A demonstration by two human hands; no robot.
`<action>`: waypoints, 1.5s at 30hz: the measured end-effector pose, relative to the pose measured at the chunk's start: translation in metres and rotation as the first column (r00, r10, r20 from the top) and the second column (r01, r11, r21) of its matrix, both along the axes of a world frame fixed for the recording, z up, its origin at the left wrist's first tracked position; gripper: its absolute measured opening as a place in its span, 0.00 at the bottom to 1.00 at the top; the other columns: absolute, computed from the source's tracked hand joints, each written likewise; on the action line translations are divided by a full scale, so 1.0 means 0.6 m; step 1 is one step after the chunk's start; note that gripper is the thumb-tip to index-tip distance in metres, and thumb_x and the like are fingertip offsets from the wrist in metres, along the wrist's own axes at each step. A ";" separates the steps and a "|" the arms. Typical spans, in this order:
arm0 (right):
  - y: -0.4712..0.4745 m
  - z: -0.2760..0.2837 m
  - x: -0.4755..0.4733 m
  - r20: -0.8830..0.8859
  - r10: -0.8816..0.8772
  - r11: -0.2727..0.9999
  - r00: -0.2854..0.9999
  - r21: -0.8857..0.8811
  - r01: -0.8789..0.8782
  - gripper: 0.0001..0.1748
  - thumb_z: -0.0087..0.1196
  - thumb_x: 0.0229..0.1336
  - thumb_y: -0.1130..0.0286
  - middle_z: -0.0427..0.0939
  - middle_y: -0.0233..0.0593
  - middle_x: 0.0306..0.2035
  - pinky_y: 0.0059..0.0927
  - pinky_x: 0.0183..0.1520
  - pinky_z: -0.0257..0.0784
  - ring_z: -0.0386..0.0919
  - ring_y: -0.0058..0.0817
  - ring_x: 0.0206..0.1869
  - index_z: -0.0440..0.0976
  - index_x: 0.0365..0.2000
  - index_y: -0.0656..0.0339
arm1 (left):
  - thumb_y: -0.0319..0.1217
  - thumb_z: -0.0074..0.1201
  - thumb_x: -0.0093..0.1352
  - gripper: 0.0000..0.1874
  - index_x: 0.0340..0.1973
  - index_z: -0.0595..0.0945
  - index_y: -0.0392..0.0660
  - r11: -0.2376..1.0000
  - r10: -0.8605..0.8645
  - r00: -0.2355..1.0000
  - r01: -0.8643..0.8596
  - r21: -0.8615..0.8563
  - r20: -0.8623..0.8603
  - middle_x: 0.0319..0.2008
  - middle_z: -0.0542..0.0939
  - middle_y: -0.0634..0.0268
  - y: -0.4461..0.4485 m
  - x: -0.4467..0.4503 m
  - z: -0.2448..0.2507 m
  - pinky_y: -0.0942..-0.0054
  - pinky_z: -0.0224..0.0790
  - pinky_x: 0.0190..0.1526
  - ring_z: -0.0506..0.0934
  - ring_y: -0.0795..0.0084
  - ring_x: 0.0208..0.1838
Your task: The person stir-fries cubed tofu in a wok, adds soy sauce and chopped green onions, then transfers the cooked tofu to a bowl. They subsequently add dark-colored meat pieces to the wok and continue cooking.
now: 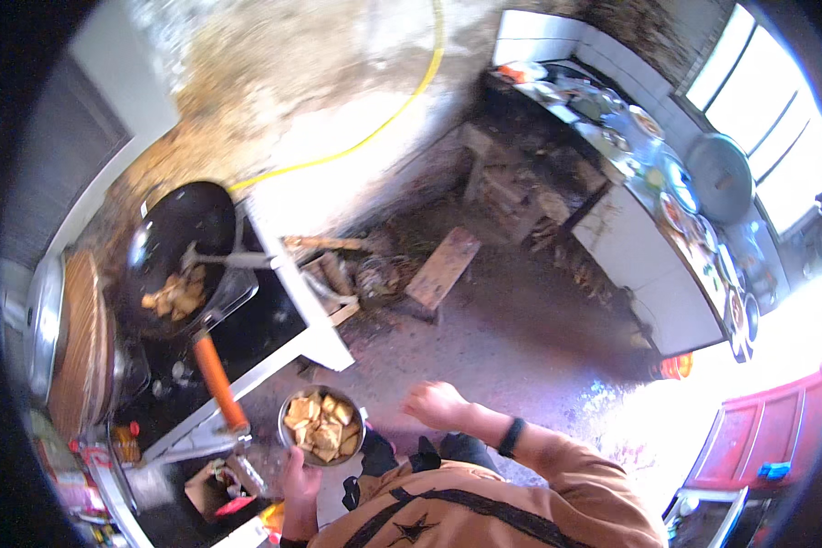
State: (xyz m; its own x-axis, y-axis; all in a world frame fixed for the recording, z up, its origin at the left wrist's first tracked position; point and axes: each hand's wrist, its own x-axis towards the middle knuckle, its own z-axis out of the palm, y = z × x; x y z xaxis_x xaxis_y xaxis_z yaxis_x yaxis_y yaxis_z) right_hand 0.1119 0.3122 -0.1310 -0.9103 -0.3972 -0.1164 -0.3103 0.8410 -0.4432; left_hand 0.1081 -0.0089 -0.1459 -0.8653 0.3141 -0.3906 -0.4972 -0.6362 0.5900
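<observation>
My left hand [301, 476] grips the near rim of a round metal bowl [286, 438], its thumb over the edge. Golden-brown fried pieces [327, 433], perhaps tofu, fill the bowl. My right hand [437, 405] hangs over the floor in front of my body, holding nothing that I can see; its fingers are blurred and look curled. On the stove at the left sits a black wok [171, 240] with an orange handle [220, 383]. More browned pieces [177, 294] lie inside the wok, and a metal spatula [229, 259] rests across its rim.
A black stovetop [274, 315] with a white edge supports the wok. Firewood [332, 274] and a low wooden stool [444, 268] stand on the floor ahead. Along the right runs a tiled counter [647, 274] crowded with dishes. An open cardboard box [209, 490] sits at lower left.
</observation>
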 end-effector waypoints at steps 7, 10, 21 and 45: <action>0.311 0.035 0.323 0.036 -0.685 0.729 0.728 0.039 0.684 0.12 0.49 0.54 0.60 0.77 0.41 0.24 0.39 0.31 0.72 0.77 0.40 0.30 0.76 0.25 0.56 | 0.45 0.54 0.63 0.35 0.60 0.60 0.45 0.908 -0.411 0.908 0.399 0.129 0.078 0.58 0.66 0.59 0.443 -0.103 0.030 0.57 0.62 0.58 0.67 0.59 0.59; 0.385 0.039 0.371 0.006 -0.791 0.611 0.612 -0.047 0.790 0.12 0.51 0.53 0.60 0.77 0.40 0.22 0.37 0.31 0.73 0.77 0.39 0.28 0.77 0.24 0.57 | 0.49 0.56 0.61 0.39 0.61 0.59 0.48 0.835 -0.536 0.843 0.524 0.171 0.036 0.60 0.64 0.60 0.624 -0.129 0.069 0.56 0.63 0.57 0.64 0.60 0.61; 0.721 0.024 0.208 -0.154 -0.844 0.533 0.513 -0.332 0.778 0.07 0.54 0.51 0.68 0.78 0.40 0.26 0.31 0.32 0.74 0.77 0.36 0.29 0.78 0.26 0.60 | 0.52 0.59 0.57 0.37 0.57 0.66 0.48 0.810 -0.549 0.828 0.560 0.173 -0.111 0.52 0.72 0.62 1.190 -0.359 0.120 0.61 0.70 0.46 0.71 0.62 0.52; 1.181 0.092 0.179 0.153 -0.975 0.147 0.160 -0.096 0.984 0.12 0.54 0.50 0.65 0.78 0.45 0.33 0.37 0.38 0.73 0.76 0.43 0.37 0.76 0.35 0.58 | 0.52 0.58 0.59 0.26 0.46 0.74 0.51 0.889 -0.262 0.959 0.282 -0.362 0.105 0.42 0.78 0.66 1.901 -0.736 -0.026 0.68 0.68 0.32 0.75 0.67 0.40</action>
State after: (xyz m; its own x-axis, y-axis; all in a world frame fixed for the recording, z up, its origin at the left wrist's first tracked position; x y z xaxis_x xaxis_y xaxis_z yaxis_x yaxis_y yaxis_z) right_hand 0.2191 1.0207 -0.0761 -0.5454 0.8100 -0.2156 0.7466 0.3526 -0.5641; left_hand -0.3332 1.1318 -0.1617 -0.7420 0.3586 -0.5664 -0.6558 -0.2129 0.7243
